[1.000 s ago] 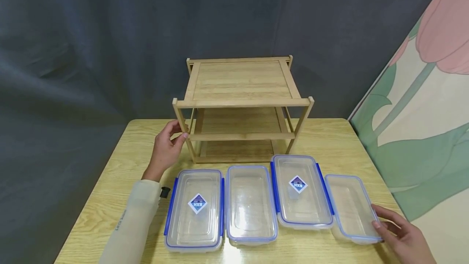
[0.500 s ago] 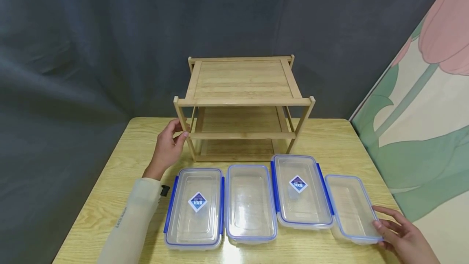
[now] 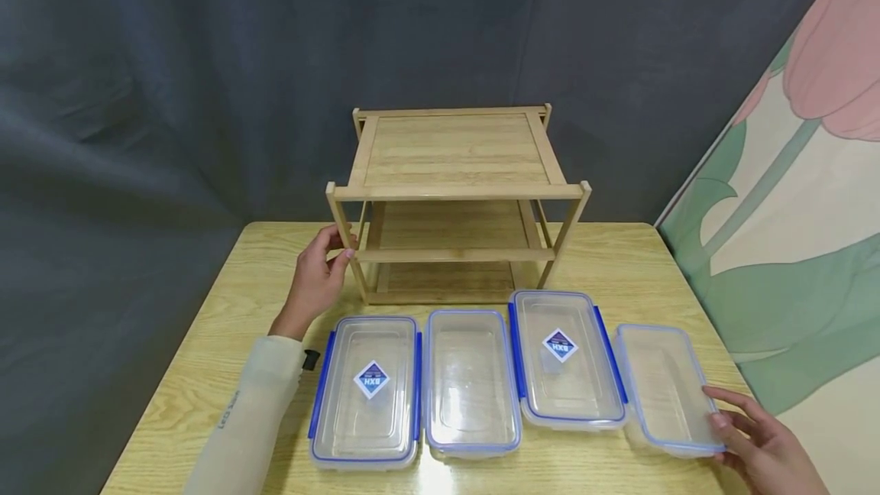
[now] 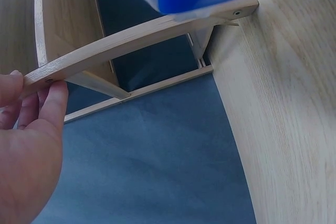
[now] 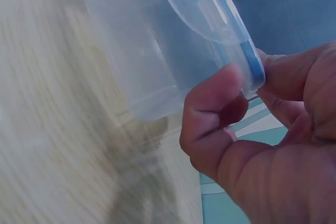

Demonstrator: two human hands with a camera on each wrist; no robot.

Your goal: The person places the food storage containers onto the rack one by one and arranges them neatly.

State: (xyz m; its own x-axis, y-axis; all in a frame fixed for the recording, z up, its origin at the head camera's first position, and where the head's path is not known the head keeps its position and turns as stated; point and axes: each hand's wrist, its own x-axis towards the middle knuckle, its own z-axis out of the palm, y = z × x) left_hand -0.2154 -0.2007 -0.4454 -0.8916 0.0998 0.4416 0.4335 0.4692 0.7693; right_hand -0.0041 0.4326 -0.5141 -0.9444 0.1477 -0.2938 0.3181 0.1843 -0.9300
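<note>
My left hand (image 3: 318, 275) grips the front left leg of a wooden shelf rack (image 3: 454, 192), thumb in front and fingers behind. In the left wrist view, that leg (image 4: 115, 45) lies between the thumb and fingertips. At the far right, my right hand (image 3: 766, 445) pinches the right edge of a clear plastic food container (image 3: 670, 388) with a light blue rim. The right wrist view shows the thumb and fingers on either side of the container's rim (image 5: 253, 66). To its left is a larger food container (image 3: 571, 380) with dark blue side clips and a diamond label.
Another labelled container (image 3: 371, 426) with blue clips lies at the left, beside a clear one (image 3: 473, 380) with a light blue rim. All rest on a wood-grain table (image 3: 206, 373) before the rack. A dark curtain (image 3: 440, 21) hangs behind; a flower-patterned cloth (image 3: 811, 273) borders the right.
The rightmost container has shifted slightly right with my right hand, away from the labelled container next to it. My left hand stays on the rack's leg.
</note>
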